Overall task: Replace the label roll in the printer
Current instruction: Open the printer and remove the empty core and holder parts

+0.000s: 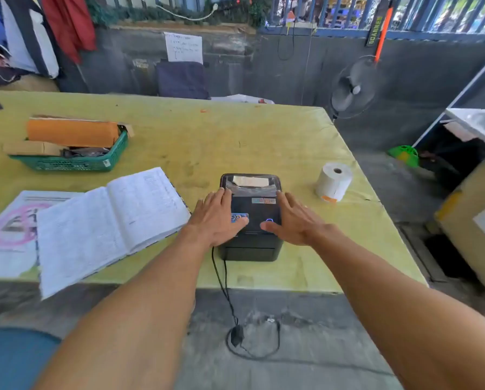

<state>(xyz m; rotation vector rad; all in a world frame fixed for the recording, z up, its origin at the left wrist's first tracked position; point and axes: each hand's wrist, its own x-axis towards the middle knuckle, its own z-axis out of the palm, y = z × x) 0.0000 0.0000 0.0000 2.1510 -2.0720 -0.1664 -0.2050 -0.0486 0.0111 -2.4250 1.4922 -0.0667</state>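
Note:
A black label printer (256, 212) stands near the front edge of the yellow-green table (221, 136), its lid down and a window at its far end showing white paper. My left hand (217, 218) lies flat on the lid's left side, fingers spread. On the lid's right side rests my right hand (294, 220), also flat with fingers apart. A white label roll (334, 181) stands upright on the table to the right of the printer, apart from both hands.
An open ledger book (109, 223) lies left of the printer, over printed sheets (13, 220). A green basket (75, 156) with cardboard and an orange packet sits far left. The printer's cable (227, 299) hangs to the floor. A fan (353, 88) and a cardboard box (477, 223) stand right.

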